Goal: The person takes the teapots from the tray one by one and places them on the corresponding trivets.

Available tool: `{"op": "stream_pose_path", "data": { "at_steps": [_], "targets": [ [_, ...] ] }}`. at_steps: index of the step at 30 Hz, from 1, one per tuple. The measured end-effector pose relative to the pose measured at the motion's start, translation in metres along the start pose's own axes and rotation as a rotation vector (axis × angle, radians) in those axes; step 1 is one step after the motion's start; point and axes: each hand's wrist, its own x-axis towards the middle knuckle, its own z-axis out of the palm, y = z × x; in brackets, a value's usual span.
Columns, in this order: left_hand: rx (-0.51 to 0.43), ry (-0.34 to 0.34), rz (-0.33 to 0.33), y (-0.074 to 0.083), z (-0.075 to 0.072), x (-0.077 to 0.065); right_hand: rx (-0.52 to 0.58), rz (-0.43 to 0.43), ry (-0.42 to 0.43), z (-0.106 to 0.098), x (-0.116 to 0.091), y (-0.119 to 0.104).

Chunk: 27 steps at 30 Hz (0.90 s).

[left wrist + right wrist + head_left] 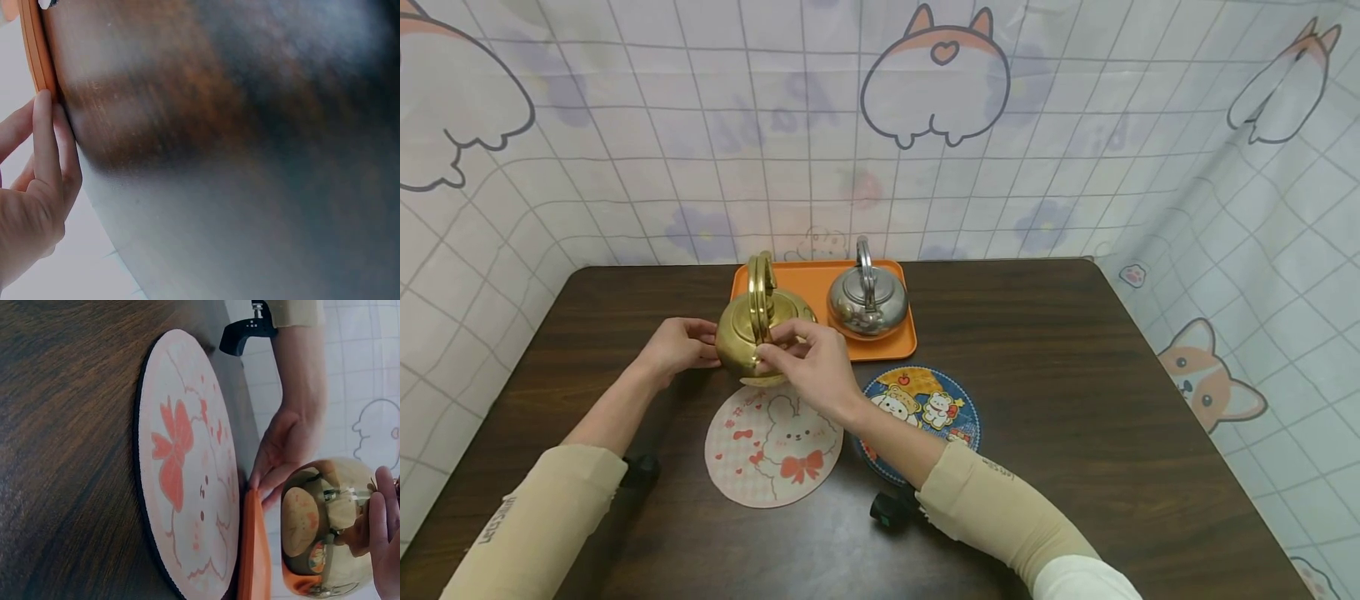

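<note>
My right hand (820,367) pinches the near end of the upright handle of a shiny gold kettle (733,346). The kettle tops the left part of an orange tray (891,350); in the right wrist view its base looks slightly above the tray's rim. At the tray's left edge, my left hand (677,350) grips the rim with its fingertips, partly hidden by the kettle in the head view. In the left wrist view, fingers (47,144) touch that orange edge. A silver kettle (880,304) with a raised handle stands on the tray's right part.
A round pink mat (775,467) with a bunny lies in front of the gold kettle. Beside it, partly under my right forearm, is a round blue cartoon mat (958,412). The dark wooden table (1037,350) meets a printed curtain (1060,108) behind.
</note>
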Motion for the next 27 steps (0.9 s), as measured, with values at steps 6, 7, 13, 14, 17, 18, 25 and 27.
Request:
{"op": "stream_pose_path", "data": {
  "at_steps": [6,7,13,14,17,18,25,27],
  "targets": [
    [0.023,0.008,0.011,-0.001,-0.001,-0.001,-0.014,0.011,-0.008,0.0,-0.003,-0.002],
    [0.027,0.009,0.014,-0.001,-0.001,-0.001,-0.018,0.01,-0.008,0.001,-0.003,-0.002],
    [0.047,0.011,0.027,-0.002,-0.001,0.0,-0.02,0.007,-0.018,0.001,-0.007,-0.003],
    [0.051,0.011,0.028,-0.002,-0.001,0.0,-0.017,0.008,-0.019,0.002,-0.007,-0.003],
    [0.065,0.014,0.03,-0.002,-0.001,-0.001,-0.016,0.01,-0.02,0.003,-0.009,-0.003],
    [0.068,0.015,0.029,-0.002,-0.001,-0.001,-0.016,0.01,-0.022,0.003,-0.01,-0.003],
    [0.086,0.018,0.028,-0.001,-0.001,-0.001,-0.002,0.006,-0.032,0.003,-0.014,-0.002],
    [0.083,0.015,0.029,0.0,-0.001,-0.002,-0.001,0.002,-0.039,0.003,-0.016,-0.001]
  ]
}}
